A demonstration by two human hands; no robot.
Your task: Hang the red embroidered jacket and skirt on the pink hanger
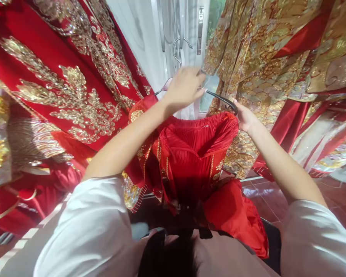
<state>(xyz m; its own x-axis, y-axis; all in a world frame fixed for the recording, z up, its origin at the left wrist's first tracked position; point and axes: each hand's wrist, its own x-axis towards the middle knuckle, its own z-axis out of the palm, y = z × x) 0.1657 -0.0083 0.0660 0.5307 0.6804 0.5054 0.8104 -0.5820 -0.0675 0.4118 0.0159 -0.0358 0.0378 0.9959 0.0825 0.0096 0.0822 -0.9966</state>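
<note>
A black hanger (217, 96) with a metal hook (177, 50) is in front of me at the middle of the head view. From its right end hangs a strapless red dress (190, 154) with a gathered top and gold beaded trim. My right hand (246, 118) is closed on that end, thumb on the hanger beside the dress's top edge. Above the hanger's middle is my left hand (185, 87), blurred, its fingers curled together. A thin clear strip shows by its fingertips; what the hand holds is hidden.
A red gown (46, 77) with gold sequins hangs at the left. Gold patterned garments (265, 61) hang at the right. Behind the hook are a white curtain (132, 34) and a door frame with a latch (200, 30). Red fabric (236, 215) lies low in front.
</note>
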